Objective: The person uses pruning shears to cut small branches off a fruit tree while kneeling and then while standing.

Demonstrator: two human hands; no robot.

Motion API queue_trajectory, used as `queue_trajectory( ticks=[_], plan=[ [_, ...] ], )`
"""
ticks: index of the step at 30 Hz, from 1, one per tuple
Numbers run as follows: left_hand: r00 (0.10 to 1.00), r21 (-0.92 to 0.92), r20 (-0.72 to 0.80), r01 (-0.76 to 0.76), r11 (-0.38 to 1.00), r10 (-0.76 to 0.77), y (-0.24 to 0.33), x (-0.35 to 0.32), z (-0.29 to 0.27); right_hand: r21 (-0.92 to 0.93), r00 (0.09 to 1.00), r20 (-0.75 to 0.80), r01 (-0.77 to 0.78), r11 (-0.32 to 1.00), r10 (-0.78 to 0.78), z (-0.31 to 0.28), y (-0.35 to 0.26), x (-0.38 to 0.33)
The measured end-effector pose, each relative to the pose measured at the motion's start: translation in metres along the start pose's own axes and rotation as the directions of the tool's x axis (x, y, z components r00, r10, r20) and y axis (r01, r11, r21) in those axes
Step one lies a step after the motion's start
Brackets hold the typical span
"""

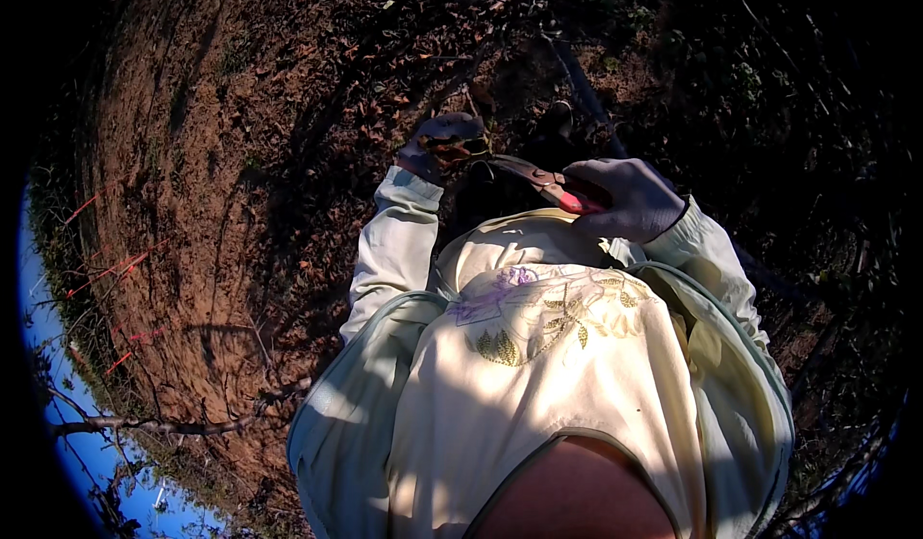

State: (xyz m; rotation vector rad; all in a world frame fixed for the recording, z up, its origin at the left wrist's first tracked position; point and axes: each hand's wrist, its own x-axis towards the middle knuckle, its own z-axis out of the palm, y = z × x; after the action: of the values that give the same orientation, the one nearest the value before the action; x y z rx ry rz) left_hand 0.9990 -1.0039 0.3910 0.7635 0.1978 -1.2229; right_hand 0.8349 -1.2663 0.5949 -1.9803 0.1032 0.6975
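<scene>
My right hand (635, 198), in a grey work glove, is wrapped round the red handles of a pair of pruning shears (543, 181). The metal blades of the shears point left, their tip close to my left hand. My left hand (433, 145), gloved too, is curled in front of my body. Its fingers close on a thin greenish-brown plant stem (481, 147), partly hidden by the glove and in shadow. Whether the blades touch the stem, I cannot tell.
A grey branch (582, 82) slants down beyond my hands. Dry leaves (375, 68) cover the shaded ground, with bare brown soil (183, 212) to the left. Another branch (183, 427) reaches in at the lower left. Red strips (130, 265) show near the left edge.
</scene>
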Motion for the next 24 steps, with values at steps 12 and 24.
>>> queue_trajectory(
  ticks=[12,24],
  plan=[
    [0.99,-0.088,0.141,0.006,0.996,0.006,-0.009,0.012,-0.016,-0.086,0.998,-0.049,0.025,0.996,-0.029,0.006,0.003,-0.003],
    [0.994,-0.149,0.108,0.015,0.989,0.001,0.002,0.004,0.004,-0.256,0.905,-0.386,0.081,0.963,-0.179,0.031,0.002,-0.023]
  ],
)
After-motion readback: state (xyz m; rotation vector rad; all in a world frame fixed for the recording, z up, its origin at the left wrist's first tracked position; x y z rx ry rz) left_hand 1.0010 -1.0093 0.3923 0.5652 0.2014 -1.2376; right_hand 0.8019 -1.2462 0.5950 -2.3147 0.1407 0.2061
